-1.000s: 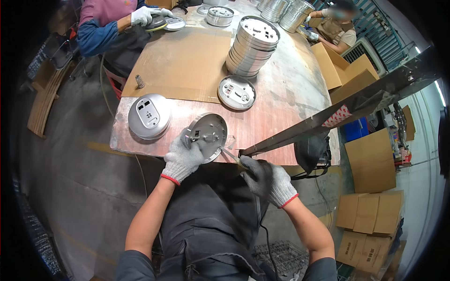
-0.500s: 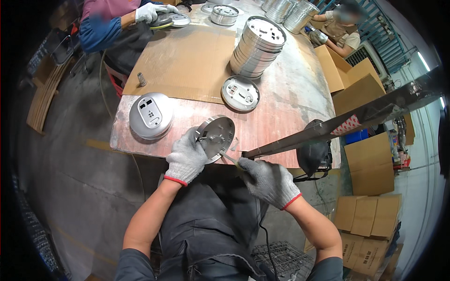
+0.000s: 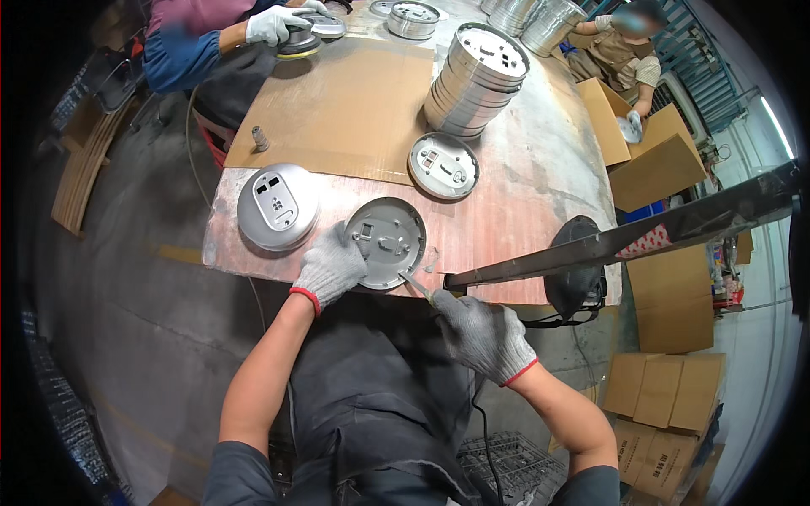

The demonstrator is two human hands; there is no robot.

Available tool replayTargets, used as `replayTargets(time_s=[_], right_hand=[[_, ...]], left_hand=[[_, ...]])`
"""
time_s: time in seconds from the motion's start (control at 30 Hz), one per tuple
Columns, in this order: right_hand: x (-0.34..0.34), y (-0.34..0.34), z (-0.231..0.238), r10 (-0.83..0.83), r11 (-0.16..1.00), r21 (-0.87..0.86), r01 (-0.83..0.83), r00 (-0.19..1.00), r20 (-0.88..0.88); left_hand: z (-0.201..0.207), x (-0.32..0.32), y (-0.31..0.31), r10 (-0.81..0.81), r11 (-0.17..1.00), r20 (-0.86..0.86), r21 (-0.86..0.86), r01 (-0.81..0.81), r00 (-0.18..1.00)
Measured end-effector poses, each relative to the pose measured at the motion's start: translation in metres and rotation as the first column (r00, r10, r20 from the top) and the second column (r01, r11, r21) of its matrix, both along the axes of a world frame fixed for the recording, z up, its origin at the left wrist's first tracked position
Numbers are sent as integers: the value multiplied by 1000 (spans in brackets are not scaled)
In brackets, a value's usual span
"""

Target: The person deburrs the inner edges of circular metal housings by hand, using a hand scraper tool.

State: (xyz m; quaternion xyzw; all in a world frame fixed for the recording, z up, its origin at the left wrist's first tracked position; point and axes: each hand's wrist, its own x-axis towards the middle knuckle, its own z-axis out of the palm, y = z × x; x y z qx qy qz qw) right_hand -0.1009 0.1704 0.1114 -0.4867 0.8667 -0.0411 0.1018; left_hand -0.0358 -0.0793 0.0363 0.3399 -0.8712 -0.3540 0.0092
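Note:
Gripped at its left rim by my gloved left hand [image 3: 331, 266] is a round, shallow grey metal cover [image 3: 395, 221], its hollow inside facing me. My gloved right hand [image 3: 484, 334] is closed around a slim, flat-bladed hand tool [image 3: 413, 282], whose tip touches the cover's lower right rim. The fingers hide the handle, so its exact kind does not show. Left of the cover sits a domed silver housing [image 3: 301, 212] with an oval recessed panel. Beyond the cover lies another round metal cover [image 3: 443, 181], inside up.
A stack of round metal covers [image 3: 468, 97] rises behind. A cardboard sheet [image 3: 354, 110] covers the table's left part. At right, a dark metal bar [image 3: 540, 258] slants across the table edge near a black object [image 3: 572, 261]. Co-workers sit at far left and far right.
The cover has tilted to show more of its inside, my left hand turning with it. The tool stays at its rim. At far right, a co-worker's hand now holds a round part over an open box.

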Motion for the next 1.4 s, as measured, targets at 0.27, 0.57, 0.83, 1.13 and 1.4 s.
replayTargets(time_s=[0.27,0.57,0.83,1.13,1.4], right_hand=[[1,7,-40,17,960,-280,-27,999,-39],[-10,22,-20,-100,990,-86,111,987,125],[-9,33,-46,-137,960,-230,159,985,109],[-13,23,2,-107,994,-5,107,994,-37],[-23,17,11,12,970,-243,-14,1000,-9]], left_hand=[[6,-4,-6,-33,999,29,31,32,999],[55,-13,-29,-410,912,93,70,405,907],[-22,-17,22,-388,911,-470,-325,254,793],[2,-12,45,53,998,-398,44,-38,916],[10,-9,41,-98,995,-389,-37,91,916]])
